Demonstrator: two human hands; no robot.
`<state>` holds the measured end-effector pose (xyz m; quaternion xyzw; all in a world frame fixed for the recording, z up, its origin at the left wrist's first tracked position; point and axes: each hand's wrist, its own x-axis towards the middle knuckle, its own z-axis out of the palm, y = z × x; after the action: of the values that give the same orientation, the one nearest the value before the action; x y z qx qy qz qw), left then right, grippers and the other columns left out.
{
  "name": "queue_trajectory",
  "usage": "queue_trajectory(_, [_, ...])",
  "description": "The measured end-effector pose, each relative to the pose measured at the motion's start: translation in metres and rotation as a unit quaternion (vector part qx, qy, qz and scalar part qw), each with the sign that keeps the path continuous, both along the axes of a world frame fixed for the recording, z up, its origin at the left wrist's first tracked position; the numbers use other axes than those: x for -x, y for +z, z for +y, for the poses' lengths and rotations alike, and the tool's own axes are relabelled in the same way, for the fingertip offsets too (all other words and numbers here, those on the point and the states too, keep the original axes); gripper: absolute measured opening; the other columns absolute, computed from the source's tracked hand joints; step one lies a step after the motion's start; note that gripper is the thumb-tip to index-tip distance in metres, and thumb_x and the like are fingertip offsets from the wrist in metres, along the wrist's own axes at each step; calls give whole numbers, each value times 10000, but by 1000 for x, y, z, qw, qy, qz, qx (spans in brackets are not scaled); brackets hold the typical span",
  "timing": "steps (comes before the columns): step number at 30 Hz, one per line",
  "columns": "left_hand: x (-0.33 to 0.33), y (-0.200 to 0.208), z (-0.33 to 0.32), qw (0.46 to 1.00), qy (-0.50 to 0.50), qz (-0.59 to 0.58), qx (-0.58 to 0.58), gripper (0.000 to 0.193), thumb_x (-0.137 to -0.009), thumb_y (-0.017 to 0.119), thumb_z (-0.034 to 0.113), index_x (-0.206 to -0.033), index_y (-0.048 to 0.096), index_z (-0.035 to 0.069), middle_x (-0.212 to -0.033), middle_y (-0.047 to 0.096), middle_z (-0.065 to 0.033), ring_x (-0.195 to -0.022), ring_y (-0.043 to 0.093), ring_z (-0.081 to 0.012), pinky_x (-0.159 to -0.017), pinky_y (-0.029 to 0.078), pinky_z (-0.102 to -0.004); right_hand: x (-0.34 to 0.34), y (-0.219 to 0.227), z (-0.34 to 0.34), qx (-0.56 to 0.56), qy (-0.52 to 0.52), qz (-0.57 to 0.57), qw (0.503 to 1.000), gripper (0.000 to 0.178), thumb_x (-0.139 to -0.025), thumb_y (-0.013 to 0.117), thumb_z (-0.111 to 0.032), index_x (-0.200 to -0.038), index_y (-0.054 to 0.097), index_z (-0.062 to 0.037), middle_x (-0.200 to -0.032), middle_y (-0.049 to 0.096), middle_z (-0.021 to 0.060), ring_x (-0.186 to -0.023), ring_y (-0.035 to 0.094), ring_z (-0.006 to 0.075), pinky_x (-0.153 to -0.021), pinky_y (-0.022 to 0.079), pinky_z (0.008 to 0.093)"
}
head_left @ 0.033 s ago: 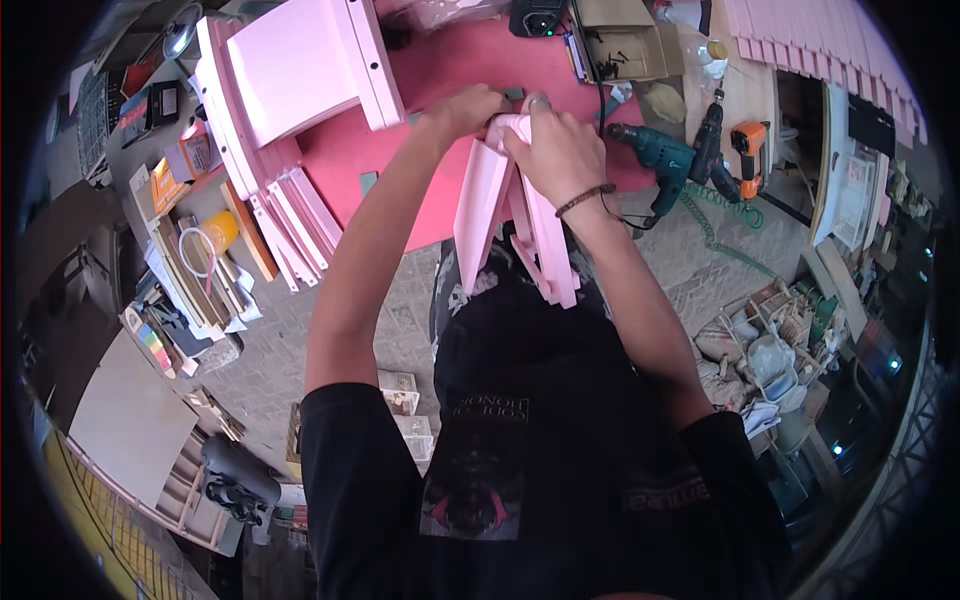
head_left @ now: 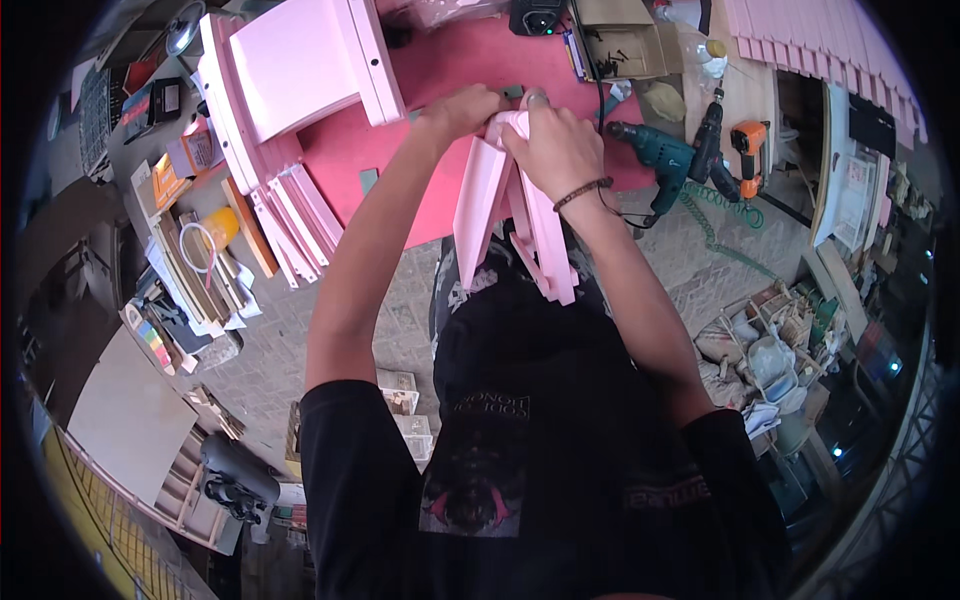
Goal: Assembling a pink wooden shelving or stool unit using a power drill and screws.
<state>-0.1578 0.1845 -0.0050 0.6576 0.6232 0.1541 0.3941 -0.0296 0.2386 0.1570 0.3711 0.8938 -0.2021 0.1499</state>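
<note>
Several long pink painted pieces, perhaps wood, lean from the bench edge towards my lap: a wide channel-shaped board (head_left: 480, 215) on the left and narrower strips (head_left: 547, 225) on the right. My right hand (head_left: 560, 150), with a bracelet on its wrist, is closed over the upper end of these strips. Just left of it, my left hand (head_left: 468, 110) is curled at the same end. Its fingertips are hidden, so what they grip cannot be made out. Both hands are over the red bench top (head_left: 440, 185).
A large pink panel assembly (head_left: 300, 65) stands at the far left, with pink strips (head_left: 298, 220) stacked below it. A green drill (head_left: 655, 155), a dark drill (head_left: 708, 140) and an orange-black tool (head_left: 748, 155) lie right. A box of screws (head_left: 622, 50) sits at the back.
</note>
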Motion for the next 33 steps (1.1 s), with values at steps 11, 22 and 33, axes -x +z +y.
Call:
queue_trajectory(11, [-143, 232, -149, 811, 551, -174, -94, 113, -897, 546, 40, -964, 619, -15, -731, 607, -86, -659, 597, -119, -602, 465, -268, -37, -26, 33, 86, 86, 191, 974, 677, -824, 608, -511, -1212, 472, 27, -906, 648, 267, -904, 643, 398, -809, 502, 457])
queue_trajectory(22, [-211, 146, -94, 741, 578, -338, -47, 397, -993, 439, 231, -1327, 435, 17, -970, 597, -68, -749, 566, -125, -710, 477, -294, -106, -18, 30, 250, 135, 242, 928, 729, -830, 615, -197, -1431, 241, -22, -1300, 472, 276, -1212, 461, 408, -1008, 387, 428])
queue_trajectory(33, [-203, 101, -84, 604, 552, -568, -84, 370, -1009, 379, 339, -1271, 442, 85, -792, 568, -27, -661, 582, -119, -584, 528, -280, -98, -8, 22, 151, 180, 183, 955, 842, -722, 655, -223, -1406, 238, 34, -1167, 560, 266, -1053, 562, 418, -881, 441, 524])
